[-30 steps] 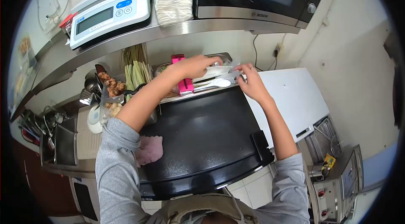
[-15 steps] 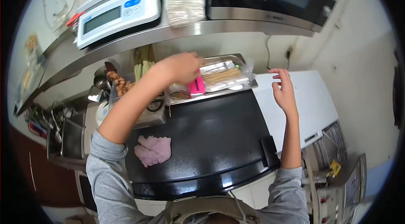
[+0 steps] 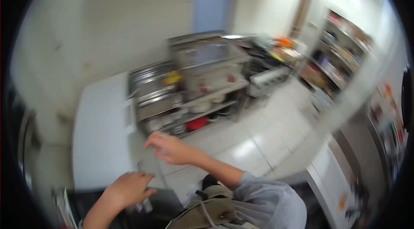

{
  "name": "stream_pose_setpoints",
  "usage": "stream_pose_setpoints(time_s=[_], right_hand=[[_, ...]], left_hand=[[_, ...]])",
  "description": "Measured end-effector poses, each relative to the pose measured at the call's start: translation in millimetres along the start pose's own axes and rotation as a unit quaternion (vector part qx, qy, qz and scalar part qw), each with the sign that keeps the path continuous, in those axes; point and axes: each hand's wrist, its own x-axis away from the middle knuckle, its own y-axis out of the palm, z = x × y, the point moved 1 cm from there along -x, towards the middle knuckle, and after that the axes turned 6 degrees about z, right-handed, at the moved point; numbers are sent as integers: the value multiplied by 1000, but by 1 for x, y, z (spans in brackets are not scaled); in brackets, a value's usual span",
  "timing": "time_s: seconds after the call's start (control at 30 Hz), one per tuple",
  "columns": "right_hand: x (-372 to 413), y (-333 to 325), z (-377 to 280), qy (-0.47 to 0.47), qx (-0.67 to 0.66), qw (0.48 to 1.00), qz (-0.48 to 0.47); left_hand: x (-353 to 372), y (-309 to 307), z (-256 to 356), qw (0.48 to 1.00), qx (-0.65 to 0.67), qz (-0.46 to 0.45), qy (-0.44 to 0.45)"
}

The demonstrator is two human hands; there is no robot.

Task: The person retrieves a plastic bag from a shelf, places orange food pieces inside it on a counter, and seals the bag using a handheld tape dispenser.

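My left hand [image 3: 129, 189] is low in the view, over the near end of a dark, glossy worktop [image 3: 166, 198]. Its fingers reach to the right with the thumb apart, and I see nothing in it. Farther up and to the right, my right hand [image 3: 169, 148] hangs in the air past the corner of a white flat-topped unit [image 3: 101, 129]. Loosely bent, its fingers are apart and hold nothing visible. Motion blurs both hands somewhat.
Metal shelving [image 3: 211, 93] stands ahead with a red bowl [image 3: 197, 123] on its lower level. A stove-like unit [image 3: 269, 75] lies beyond it. White floor tiles [image 3: 241, 149] run between this side and a counter [image 3: 330, 186] at the right. Stocked shelves [image 3: 340, 52] stand far right.
The view has swung right, away from the scale, tray and pink piece of meat. My left hand has left the tray; my right hand is now out over the floor side.
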Motion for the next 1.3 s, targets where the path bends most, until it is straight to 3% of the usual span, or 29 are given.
stream_pose_setpoints(time_s=[0.07, 0.13, 0.17, 0.23, 0.27, 0.33, 0.4, 0.47, 0.53, 0.6, 0.67, 0.73, 0.77, 0.8, 0.83, 0.87, 0.93, 1.0, 1.07, 1.13, 1.2, 1.23, 1.3], right_hand=[[32, -61, 21, 18, 31, 997, 69], [74, -128, 47, 77, 79, 988, 108], [93, -162, 62, 91, 93, 981, 144], [148, -224, 77, 193, 210, 946, 157], [171, -251, 81, 237, 233, 924, 189], [217, -301, 86, 326, 249, 873, 265], [257, -335, 87, 397, 256, 818, 329], [288, -364, 93, 439, 290, 764, 375], [321, -379, 109, 482, 306, 718, 399], [346, -396, 128, 523, 304, 685, 407], [370, -417, 153, 588, 273, 648, 400], [405, -435, 193, 670, 252, 602, 353], [422, -445, 213, 709, 248, 578, 318], [432, -460, 232, 709, 244, 578, 323], [441, -478, 248, 771, 205, 536, 277], [451, -495, 264, 828, 164, 488, 225], [449, -545, 278, 831, 177, 472, 235], [425, -600, 278, 705, 174, 517, 453], [434, -630, 288, 668, 155, 510, 520], [460, -648, 295, 695, 128, 431, 561], [503, -660, 308, 788, 164, 361, 471], [522, -663, 316, 835, 165, 299, 430], [562, -689, 332, 860, 104, 274, 417]], left_hand=[[-73, -6, 38, 991, -74, -42, 106], [-132, -21, 86, 934, -247, 134, 221], [-161, -37, 113, 922, -262, 121, 256], [-206, -66, 169, 880, -88, 40, 466], [-234, -76, 177, 868, -97, 28, 487], [-309, -90, 189, 827, 37, -109, 551], [-393, -84, 191, 828, 92, -130, 538], [-484, -51, 182, 906, 235, 72, 344], [-571, 20, 155, 945, 114, 257, 166], [-643, 103, 105, 997, 63, -11, 53], [-699, 127, 115, 946, 73, -315, 19], [-730, 100, 173, 968, 46, -227, 94], [-763, 108, 186, 968, 43, -230, 93], [-805, 123, 198, 956, 36, -217, 195], [-839, 116, 218, 933, 29, -201, 297], [-871, 109, 235, 932, 27, -204, 300], [-930, 68, 313, 899, -57, -263, 345], [-984, 30, 394, 885, -179, -176, 392], [-1033, -13, 469, 863, -156, -123, 464], [-1079, -45, 545, 846, -104, -114, 511], [-1125, -59, 610, 813, 16, -101, 572], [-1154, -51, 641, 793, 85, -120, 592], [-1198, -33, 681, 812, 67, -115, 569]])
